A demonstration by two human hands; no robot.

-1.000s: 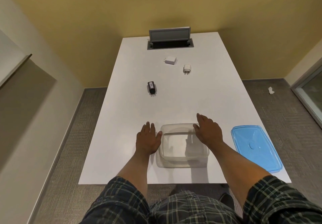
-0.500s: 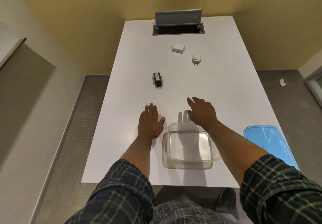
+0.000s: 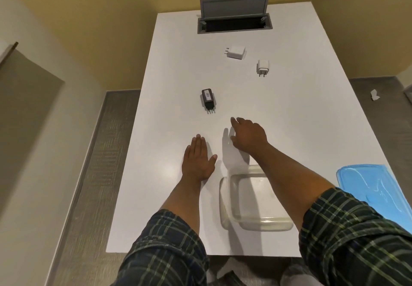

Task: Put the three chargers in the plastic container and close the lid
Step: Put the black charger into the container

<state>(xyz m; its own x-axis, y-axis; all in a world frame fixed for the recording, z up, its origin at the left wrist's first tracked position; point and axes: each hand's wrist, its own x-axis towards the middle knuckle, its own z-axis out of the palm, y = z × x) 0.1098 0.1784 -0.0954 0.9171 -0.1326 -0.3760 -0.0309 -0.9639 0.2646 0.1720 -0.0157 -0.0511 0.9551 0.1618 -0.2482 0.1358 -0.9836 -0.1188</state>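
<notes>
White table holds three chargers, all outside the empty container. Left hand rests flat; right hand reaches, empty, fingers relaxed. Its forearm may knock the container.

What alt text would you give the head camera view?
Right hand reaches over a white table toward a black charger; left hand lies flat. Two white chargers sit farther off, empty container and blue lid nearer.
</notes>
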